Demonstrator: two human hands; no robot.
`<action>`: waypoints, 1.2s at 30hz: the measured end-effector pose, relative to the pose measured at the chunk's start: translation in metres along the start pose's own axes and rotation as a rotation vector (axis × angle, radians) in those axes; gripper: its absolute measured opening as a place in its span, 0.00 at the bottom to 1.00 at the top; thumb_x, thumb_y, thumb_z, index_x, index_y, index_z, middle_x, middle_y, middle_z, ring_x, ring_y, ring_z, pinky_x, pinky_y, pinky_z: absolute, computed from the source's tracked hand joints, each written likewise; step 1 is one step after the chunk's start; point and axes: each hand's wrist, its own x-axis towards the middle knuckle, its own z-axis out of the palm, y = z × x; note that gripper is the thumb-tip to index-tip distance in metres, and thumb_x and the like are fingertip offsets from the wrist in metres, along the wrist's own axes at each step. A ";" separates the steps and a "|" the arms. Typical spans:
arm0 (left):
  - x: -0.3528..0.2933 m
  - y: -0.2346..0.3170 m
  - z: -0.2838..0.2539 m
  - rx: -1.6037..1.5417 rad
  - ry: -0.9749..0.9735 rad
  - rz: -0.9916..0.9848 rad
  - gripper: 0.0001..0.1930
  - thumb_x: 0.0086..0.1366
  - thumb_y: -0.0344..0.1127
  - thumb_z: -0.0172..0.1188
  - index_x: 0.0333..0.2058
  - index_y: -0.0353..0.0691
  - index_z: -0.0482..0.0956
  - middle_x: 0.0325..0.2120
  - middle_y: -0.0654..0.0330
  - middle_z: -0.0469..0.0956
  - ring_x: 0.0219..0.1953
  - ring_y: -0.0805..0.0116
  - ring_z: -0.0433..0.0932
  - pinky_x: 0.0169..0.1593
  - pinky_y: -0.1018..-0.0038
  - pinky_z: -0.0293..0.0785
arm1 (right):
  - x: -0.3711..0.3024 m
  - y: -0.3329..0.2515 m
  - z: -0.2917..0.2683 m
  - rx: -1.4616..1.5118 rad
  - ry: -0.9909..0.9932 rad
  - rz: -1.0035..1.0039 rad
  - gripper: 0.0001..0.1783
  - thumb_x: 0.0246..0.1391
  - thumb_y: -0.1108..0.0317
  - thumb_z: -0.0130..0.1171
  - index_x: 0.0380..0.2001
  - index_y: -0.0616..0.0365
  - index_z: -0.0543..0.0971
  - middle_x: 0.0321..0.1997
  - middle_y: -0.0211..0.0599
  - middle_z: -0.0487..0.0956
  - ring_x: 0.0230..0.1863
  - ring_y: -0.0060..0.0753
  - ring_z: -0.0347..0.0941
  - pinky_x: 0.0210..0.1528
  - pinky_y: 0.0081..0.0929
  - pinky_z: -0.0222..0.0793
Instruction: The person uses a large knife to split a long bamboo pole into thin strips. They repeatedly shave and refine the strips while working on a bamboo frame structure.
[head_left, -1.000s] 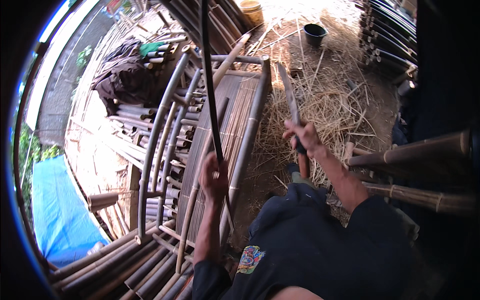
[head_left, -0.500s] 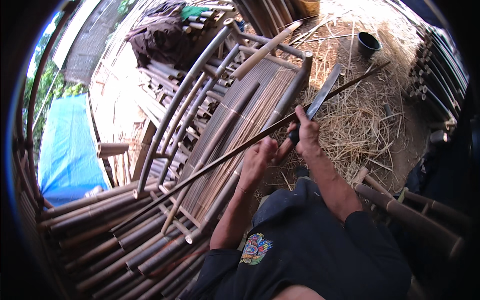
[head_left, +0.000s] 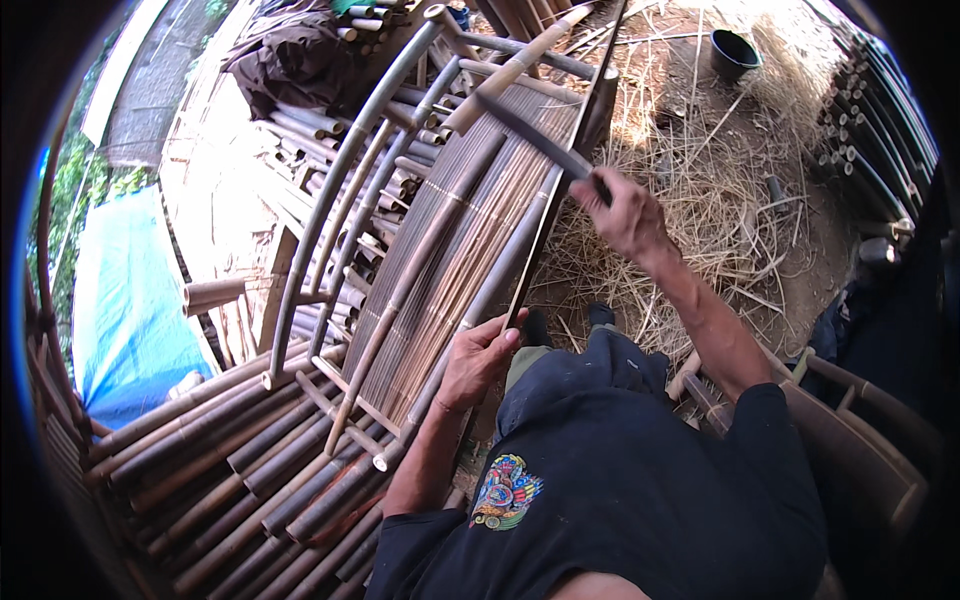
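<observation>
My right hand (head_left: pixel 628 218) grips the handle of a long knife (head_left: pixel 530 132). The blade points up and left, over the far part of a bamboo bench (head_left: pixel 478 255) with a slatted seat. A long, thin, dark bamboo strip (head_left: pixel 541 240) stands steeply along the bench's right side and runs beyond the top of the view. The blade crosses near the strip; whether they touch, I cannot tell. Close to the bench's near right corner, my left hand (head_left: pixel 478 366) is closed around the strip's lower part, with the thumb on top. The strip's lower end is partly hidden by that hand and arm.
Bamboo poles (head_left: pixel 200 480) lie stacked at the near left. Across the bench's far end rests a pale bamboo piece (head_left: pixel 515 70). Straw-like shavings (head_left: pixel 690 210) cover the ground at right, with a black bucket (head_left: pixel 735 55) beyond. More poles (head_left: pixel 860 150) are piled far right.
The strip has swung from a slant across the bench to a steep line along its right side. My right hand's knife now points up-left instead of up-right. My left hand has moved down and left.
</observation>
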 end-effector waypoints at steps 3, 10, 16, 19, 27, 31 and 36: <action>0.021 0.001 0.000 0.046 0.066 0.065 0.22 0.68 0.41 0.57 0.56 0.33 0.72 0.22 0.74 0.67 0.20 0.87 0.60 0.23 0.86 0.55 | -0.044 -0.021 0.028 -0.145 0.114 -0.263 0.31 0.58 0.33 0.47 0.30 0.55 0.72 0.20 0.35 0.73 0.20 0.33 0.75 0.21 0.33 0.72; 0.020 0.005 -0.022 0.282 0.147 0.200 0.14 0.70 0.38 0.53 0.47 0.34 0.78 0.18 0.74 0.66 0.20 0.86 0.61 0.22 0.83 0.57 | -0.088 -0.059 0.064 -0.205 0.026 -0.256 0.30 0.53 0.35 0.54 0.30 0.56 0.73 0.23 0.41 0.77 0.24 0.44 0.78 0.27 0.37 0.75; -0.001 0.007 -0.054 0.305 0.074 0.167 0.17 0.70 0.34 0.52 0.55 0.36 0.74 0.21 0.71 0.68 0.25 0.84 0.63 0.28 0.83 0.63 | -0.079 -0.077 0.072 -0.297 0.115 -0.187 0.30 0.55 0.35 0.52 0.28 0.55 0.73 0.18 0.39 0.76 0.21 0.42 0.79 0.24 0.38 0.75; -0.030 0.000 -0.068 0.297 0.046 0.077 0.18 0.70 0.35 0.52 0.56 0.37 0.73 0.22 0.72 0.67 0.24 0.84 0.64 0.28 0.83 0.63 | -0.063 -0.067 0.064 -0.350 0.221 -0.132 0.31 0.59 0.33 0.45 0.26 0.53 0.71 0.14 0.36 0.74 0.16 0.37 0.76 0.19 0.36 0.73; -0.090 -0.040 -0.134 0.537 -0.044 0.228 0.16 0.69 0.34 0.53 0.52 0.34 0.75 0.22 0.60 0.70 0.25 0.73 0.69 0.32 0.74 0.67 | -0.046 -0.029 0.019 -0.372 0.265 0.015 0.34 0.58 0.28 0.37 0.23 0.49 0.68 0.10 0.23 0.64 0.08 0.18 0.60 0.09 0.24 0.59; -0.105 -0.052 -0.165 0.556 -0.030 0.219 0.15 0.68 0.34 0.55 0.50 0.34 0.77 0.20 0.59 0.68 0.24 0.72 0.70 0.31 0.74 0.67 | -0.051 -0.052 0.018 -0.327 0.250 0.091 0.35 0.59 0.28 0.35 0.23 0.49 0.69 0.10 0.21 0.63 0.08 0.15 0.56 0.07 0.23 0.56; -0.107 -0.047 -0.185 0.724 -0.054 0.400 0.14 0.65 0.30 0.56 0.49 0.34 0.77 0.19 0.57 0.68 0.21 0.68 0.70 0.29 0.73 0.67 | -0.042 -0.052 0.026 -0.389 0.290 -0.014 0.35 0.60 0.30 0.35 0.26 0.52 0.70 0.10 0.21 0.62 0.09 0.19 0.59 0.09 0.27 0.58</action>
